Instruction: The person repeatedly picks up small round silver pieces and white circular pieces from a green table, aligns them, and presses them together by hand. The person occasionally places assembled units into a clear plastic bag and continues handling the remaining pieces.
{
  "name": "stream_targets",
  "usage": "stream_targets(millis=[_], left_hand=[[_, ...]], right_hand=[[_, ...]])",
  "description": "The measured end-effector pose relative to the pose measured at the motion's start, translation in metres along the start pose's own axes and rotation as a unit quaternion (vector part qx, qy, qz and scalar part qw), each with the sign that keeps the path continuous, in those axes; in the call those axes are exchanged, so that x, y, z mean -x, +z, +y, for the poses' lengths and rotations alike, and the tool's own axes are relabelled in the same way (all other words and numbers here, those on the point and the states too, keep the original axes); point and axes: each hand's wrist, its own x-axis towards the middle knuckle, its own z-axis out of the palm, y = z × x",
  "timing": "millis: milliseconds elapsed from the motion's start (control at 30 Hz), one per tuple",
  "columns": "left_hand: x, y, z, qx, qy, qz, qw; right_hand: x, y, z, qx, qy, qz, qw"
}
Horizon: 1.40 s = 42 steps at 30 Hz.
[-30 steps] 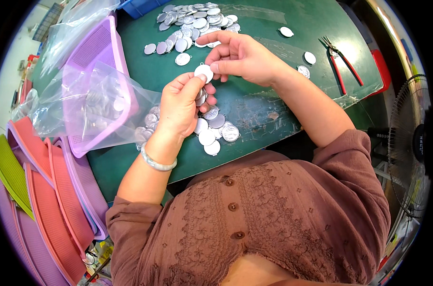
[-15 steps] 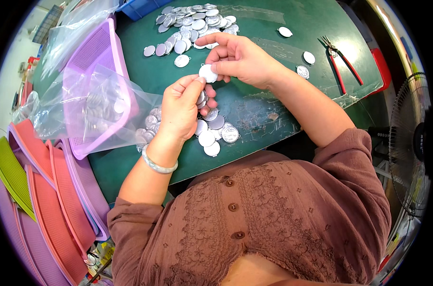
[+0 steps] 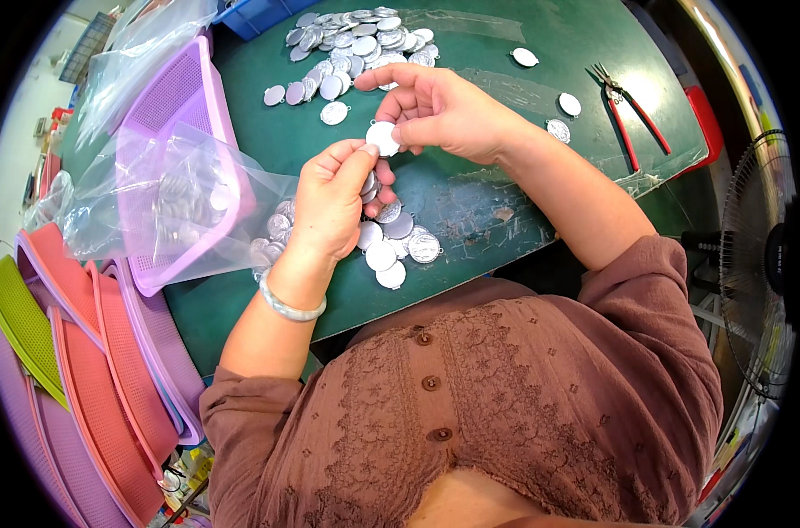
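Between my two hands is a round silver medallion [image 3: 381, 138] with a small loop at its rim. My left hand [image 3: 334, 189] pinches its lower left edge with the thumb, while several more medallions [image 3: 370, 187] sit in its curled fingers. The thumb and index finger of my right hand [image 3: 435, 113] grip the same piece at its right edge; the other fingers are bent behind. Below my left hand lies a loose cluster of medallions [image 3: 382, 256], some plain, some with raised relief. A larger pile of them [image 3: 365, 40] is spread beyond my hands.
On the left, a clear plastic bag [image 3: 189, 198] with medallions drapes over a purple basket [image 3: 211, 84]. Red-handled pliers [image 3: 629, 114] lie at the right, near three stray medallions. Coloured baskets [image 3: 92, 378] stack at the lower left; a fan [image 3: 752, 264] stands at the right.
Both hands keep their hold on the medallion. My right index finger and thumb have shifted very slightly on it; the loose pieces on the table stay as they were.
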Motion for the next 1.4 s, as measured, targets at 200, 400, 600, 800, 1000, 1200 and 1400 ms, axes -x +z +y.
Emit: stream_targets(millis=[200,400,600,800,1000,1200,1400], left_hand=[[0.0,-0.001,0.0,0.012,-0.008,-0.009,1.0],[0.004,-0.002,0.003,-0.03,-0.02,-0.005,0.999],[0.014,-0.001,0.012,-0.28,-0.064,-0.077,0.955],[0.013,-0.004,0.011,-0.405,-0.004,-0.084,0.91],[0.009,-0.001,0.006,-0.313,0.059,-0.008,0.948],[0.007,0.005,0.009,-0.156,0.005,-0.001,0.988],[0.003,0.0,0.004,-0.058,0.021,0.006,0.998]], right_hand=[[0.001,-0.001,-0.001,0.005,0.026,0.003,1.0],[0.005,-0.021,-0.016,0.134,0.022,0.012,0.991],[0.01,-0.046,-0.018,0.502,-0.025,-0.048,0.863],[0.012,-0.039,-0.006,0.536,-0.074,-0.044,0.84],[0.009,-0.024,-0.013,0.425,-0.036,-0.031,0.904],[0.002,-0.013,-0.008,0.092,-0.035,-0.017,0.995],[0.002,-0.003,-0.008,0.027,-0.023,0.004,0.999]])
